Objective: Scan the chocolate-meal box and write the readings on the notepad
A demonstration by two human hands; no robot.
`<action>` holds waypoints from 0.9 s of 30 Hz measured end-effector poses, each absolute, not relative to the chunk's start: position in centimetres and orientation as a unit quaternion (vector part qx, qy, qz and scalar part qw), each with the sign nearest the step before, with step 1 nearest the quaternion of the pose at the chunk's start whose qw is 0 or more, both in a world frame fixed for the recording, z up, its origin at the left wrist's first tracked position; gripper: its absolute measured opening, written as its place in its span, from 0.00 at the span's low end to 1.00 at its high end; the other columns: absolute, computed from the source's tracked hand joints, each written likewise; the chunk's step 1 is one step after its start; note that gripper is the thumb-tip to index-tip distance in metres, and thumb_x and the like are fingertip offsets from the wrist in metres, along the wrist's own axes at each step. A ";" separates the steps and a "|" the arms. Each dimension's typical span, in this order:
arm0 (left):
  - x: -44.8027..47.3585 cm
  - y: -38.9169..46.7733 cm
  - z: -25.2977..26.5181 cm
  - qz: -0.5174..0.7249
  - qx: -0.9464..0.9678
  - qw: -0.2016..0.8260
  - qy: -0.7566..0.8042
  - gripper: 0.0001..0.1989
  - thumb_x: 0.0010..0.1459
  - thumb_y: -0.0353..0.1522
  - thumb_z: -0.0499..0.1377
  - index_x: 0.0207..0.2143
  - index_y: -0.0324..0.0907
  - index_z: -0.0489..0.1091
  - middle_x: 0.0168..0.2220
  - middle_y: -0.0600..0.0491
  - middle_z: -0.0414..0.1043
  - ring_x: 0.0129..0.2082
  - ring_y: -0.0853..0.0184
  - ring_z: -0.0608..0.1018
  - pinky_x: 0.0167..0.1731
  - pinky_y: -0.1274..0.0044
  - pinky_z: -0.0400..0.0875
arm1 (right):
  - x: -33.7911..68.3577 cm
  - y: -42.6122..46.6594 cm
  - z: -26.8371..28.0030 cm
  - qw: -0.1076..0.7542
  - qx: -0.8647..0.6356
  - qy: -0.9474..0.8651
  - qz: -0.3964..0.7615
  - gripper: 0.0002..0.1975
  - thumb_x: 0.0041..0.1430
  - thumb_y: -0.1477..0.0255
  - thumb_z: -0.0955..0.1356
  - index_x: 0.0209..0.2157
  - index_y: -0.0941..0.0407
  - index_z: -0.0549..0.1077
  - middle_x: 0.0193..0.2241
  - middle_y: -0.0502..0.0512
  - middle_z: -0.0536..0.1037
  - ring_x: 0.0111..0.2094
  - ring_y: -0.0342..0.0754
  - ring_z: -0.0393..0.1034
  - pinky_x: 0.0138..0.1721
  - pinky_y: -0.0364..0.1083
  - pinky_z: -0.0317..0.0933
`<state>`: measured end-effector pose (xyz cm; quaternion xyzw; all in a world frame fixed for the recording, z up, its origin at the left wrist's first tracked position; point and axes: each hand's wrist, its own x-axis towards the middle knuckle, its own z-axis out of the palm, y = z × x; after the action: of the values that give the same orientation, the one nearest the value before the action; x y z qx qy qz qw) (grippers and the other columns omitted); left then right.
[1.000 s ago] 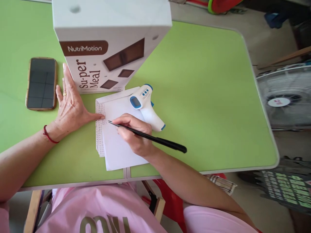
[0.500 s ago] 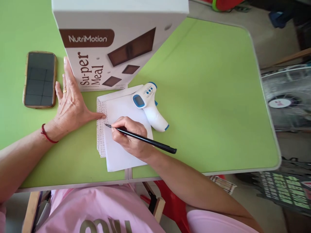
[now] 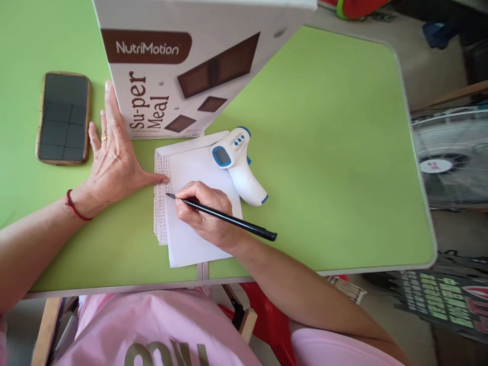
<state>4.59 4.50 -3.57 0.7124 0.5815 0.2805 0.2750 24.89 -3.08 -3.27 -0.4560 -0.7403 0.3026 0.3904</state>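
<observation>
A black pen [image 3: 236, 222] is pinched in my right hand [image 3: 209, 211], its tip at the left margin of a white sheet of paper [image 3: 202, 168]. My left hand [image 3: 116, 162] lies spread on the table, with its thumb pressing on the paper's upper left part. The fingers of that hand reach along the lower left edge of a white NutriMotion box [image 3: 152, 96]. Under the white sheet's left side, patterned paper [image 3: 160, 223] covered in small marks sticks out. A white and blue infrared thermometer [image 3: 240, 165] rests on the sheet's right edge, partly on the table.
The green table [image 3: 335, 152] has a pale rim at the front and right. A phone [image 3: 64, 118] in a brown case lies left of my left hand. Beyond the right edge stand a fan [image 3: 438, 160] and a dark printed bag or sign [image 3: 446, 300].
The view has shifted slightly, so the box and thermometer appear a little further right and higher. Both hands keep nearly the same pose, and the pen tip stays near the sheet's left margin.
</observation>
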 end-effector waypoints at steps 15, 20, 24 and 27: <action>4.6 4.5 -3.4 0.275 0.715 0.272 0.582 0.86 0.22 0.51 0.78 0.72 0.50 0.21 0.74 0.49 0.19 0.72 0.39 0.28 0.67 0.52 0.12 | 25.0 -3.1 -3.3 0.385 -0.462 -0.732 0.320 0.04 0.56 0.75 0.66 0.29 0.52 0.66 0.21 0.44 0.72 0.21 0.40 0.64 0.25 0.40 0.60; 4.7 4.5 -3.4 0.275 0.714 0.267 0.586 0.85 0.23 0.52 0.77 0.72 0.49 0.22 0.74 0.48 0.22 0.72 0.40 0.29 0.67 0.55 0.11 | 25.0 -3.0 -3.2 0.394 -0.469 -0.727 0.311 0.05 0.56 0.74 0.67 0.29 0.52 0.66 0.20 0.44 0.71 0.20 0.39 0.64 0.24 0.40 0.60; 4.7 4.5 -3.4 0.281 0.715 0.274 0.579 0.84 0.24 0.53 0.77 0.72 0.49 0.23 0.74 0.49 0.21 0.72 0.40 0.26 0.67 0.54 0.11 | 25.0 -3.0 -3.2 0.380 -0.475 -0.734 0.301 0.04 0.57 0.74 0.66 0.29 0.52 0.66 0.21 0.45 0.72 0.22 0.40 0.66 0.25 0.40 0.62; 4.7 4.6 -3.4 0.276 0.714 0.278 0.580 0.84 0.24 0.54 0.77 0.72 0.49 0.23 0.74 0.48 0.19 0.71 0.38 0.27 0.66 0.52 0.11 | 25.0 -3.0 -3.2 0.385 -0.468 -0.735 0.303 0.04 0.57 0.74 0.66 0.29 0.52 0.67 0.20 0.44 0.72 0.21 0.39 0.65 0.25 0.40 0.61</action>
<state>4.74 4.56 -3.36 0.7141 0.5797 0.2764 0.2785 24.99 -3.00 -3.21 -0.4680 -0.7355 0.3027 0.3853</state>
